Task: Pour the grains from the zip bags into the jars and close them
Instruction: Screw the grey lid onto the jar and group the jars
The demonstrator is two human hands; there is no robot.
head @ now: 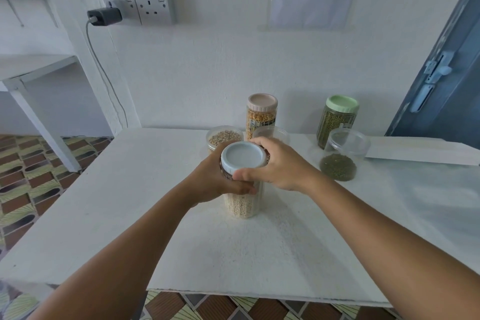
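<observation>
A clear jar of pale grains (241, 204) stands at the middle of the white table (104, 205). My left hand (215, 176) grips its upper body. On its mouth sits a pale blue lid (244, 157), and my right hand (281, 163) holds that lid round its rim with thumb and curled fingers. Just behind stand an open jar of beige grains (224, 137) and an open clear jar (270, 133) partly hidden by my right hand.
A tall pink-lidded jar of yellow grains (261, 114) stands at the back. To the right are a green-lidded jar of green grains (337, 119) and an open jar with green grains at its bottom (341, 156). A white flat sheet (420, 150) lies far right. A charger cable (104, 70) hangs from the wall socket.
</observation>
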